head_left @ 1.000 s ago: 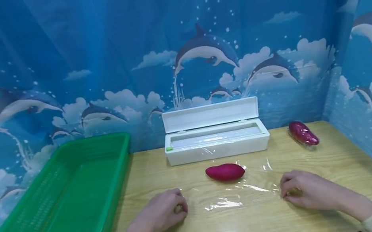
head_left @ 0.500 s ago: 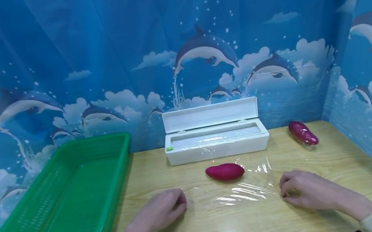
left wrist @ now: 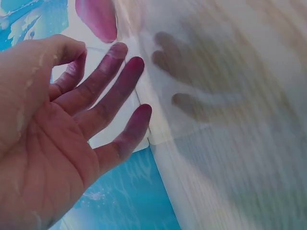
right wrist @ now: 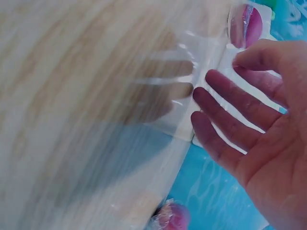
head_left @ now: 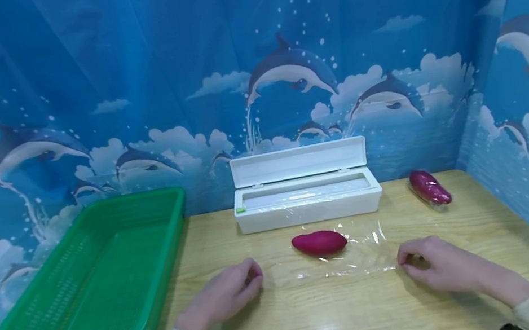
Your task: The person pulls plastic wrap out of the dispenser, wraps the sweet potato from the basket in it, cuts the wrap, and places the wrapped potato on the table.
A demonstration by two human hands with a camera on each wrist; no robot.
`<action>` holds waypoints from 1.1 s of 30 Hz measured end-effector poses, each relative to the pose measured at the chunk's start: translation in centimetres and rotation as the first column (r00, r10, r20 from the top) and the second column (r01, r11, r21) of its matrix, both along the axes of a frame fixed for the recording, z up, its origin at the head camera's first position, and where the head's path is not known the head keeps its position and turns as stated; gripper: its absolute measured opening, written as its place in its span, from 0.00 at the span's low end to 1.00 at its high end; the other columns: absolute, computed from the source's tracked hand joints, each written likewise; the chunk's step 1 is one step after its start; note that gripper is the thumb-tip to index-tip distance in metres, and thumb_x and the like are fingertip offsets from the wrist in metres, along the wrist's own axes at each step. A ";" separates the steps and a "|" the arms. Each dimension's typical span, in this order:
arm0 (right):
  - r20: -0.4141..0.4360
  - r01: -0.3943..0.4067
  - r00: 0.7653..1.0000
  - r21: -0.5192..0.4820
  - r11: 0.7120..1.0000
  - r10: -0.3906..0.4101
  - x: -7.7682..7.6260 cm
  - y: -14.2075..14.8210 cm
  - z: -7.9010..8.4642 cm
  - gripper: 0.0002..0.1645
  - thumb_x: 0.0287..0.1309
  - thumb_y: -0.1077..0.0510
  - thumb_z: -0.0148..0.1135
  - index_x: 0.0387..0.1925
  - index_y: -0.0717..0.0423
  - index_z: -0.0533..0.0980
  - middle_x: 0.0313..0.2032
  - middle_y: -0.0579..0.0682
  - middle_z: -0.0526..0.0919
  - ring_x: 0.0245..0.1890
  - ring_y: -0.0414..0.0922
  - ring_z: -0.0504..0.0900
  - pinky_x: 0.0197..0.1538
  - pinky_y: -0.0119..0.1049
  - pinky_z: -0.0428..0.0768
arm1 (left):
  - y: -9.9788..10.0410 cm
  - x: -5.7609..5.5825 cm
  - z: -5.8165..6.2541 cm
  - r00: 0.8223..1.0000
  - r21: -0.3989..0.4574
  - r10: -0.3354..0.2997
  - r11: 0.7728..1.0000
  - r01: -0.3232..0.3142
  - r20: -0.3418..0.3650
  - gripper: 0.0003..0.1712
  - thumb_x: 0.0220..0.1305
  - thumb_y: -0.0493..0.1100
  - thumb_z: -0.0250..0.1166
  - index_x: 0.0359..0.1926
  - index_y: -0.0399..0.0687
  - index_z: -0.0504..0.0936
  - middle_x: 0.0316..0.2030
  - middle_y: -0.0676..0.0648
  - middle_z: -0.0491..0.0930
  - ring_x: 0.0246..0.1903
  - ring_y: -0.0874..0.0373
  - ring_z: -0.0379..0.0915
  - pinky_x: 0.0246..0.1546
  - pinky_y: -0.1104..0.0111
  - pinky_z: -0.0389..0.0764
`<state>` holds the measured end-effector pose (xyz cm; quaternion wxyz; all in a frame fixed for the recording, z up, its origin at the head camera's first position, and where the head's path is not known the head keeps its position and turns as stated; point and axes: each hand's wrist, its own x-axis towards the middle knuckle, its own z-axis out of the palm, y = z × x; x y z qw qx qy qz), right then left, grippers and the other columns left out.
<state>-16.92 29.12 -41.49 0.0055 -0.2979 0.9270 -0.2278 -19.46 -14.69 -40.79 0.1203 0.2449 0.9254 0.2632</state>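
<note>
In the head view a sheet of clear cling film stretches over the table in front of the white cling film box. A magenta sweet potato lies on the film near its far side. My left hand pinches the film's near left corner between thumb and index finger. At the near right corner, my right hand pinches the film the same way. Both wrist views show the other fingers of the left hand and of the right hand spread apart, away from the pinch.
The cling film box stands against the backdrop, lid raised, with a green slider at its left end. A film-wrapped purple sweet potato lies at the back right. On the left sits a green plastic basket. A dolphin-print curtain encloses the table.
The film's near edge has shifted away from me toward the sweet potato, and its glare lines have shrunk. Both hands stay at the corners, with their fingertips slightly farther forward. The sweet potato stays put.
</note>
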 end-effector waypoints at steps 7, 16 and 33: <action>-0.080 0.072 0.993 -0.179 0.981 -0.087 -1.2 0.1 0.6 0.10 0.57 0.66 0.69 0.32 0.47 0.80 0.38 0.48 0.88 0.38 0.28 0.81 0.35 0.29 0.84 | -0.1 -1.0 0.6 1.000 0.117 0.015 0.993 -0.013 -0.020 0.06 0.76 0.41 0.57 0.47 0.45 0.77 0.34 0.53 0.81 0.33 0.64 0.77 0.33 0.74 0.82; 0.019 0.287 0.957 -0.205 0.936 -0.289 -3.5 -0.8 1.6 0.04 0.63 0.63 0.66 0.38 0.56 0.83 0.41 0.51 0.89 0.42 0.37 0.84 0.39 0.28 0.84 | 0.7 -3.2 1.1 0.993 0.189 0.121 0.975 -0.118 -0.003 0.08 0.77 0.42 0.55 0.48 0.43 0.77 0.36 0.48 0.82 0.35 0.60 0.79 0.32 0.73 0.82; 0.082 0.444 0.896 -0.137 0.886 -0.436 -6.3 -1.1 0.4 0.05 0.63 0.59 0.63 0.38 0.56 0.82 0.39 0.53 0.88 0.44 0.52 0.87 0.48 0.48 0.85 | 1.8 -5.9 0.3 0.969 0.196 0.239 0.955 -0.223 -0.063 0.07 0.76 0.42 0.57 0.47 0.45 0.77 0.38 0.48 0.82 0.38 0.58 0.78 0.41 0.66 0.83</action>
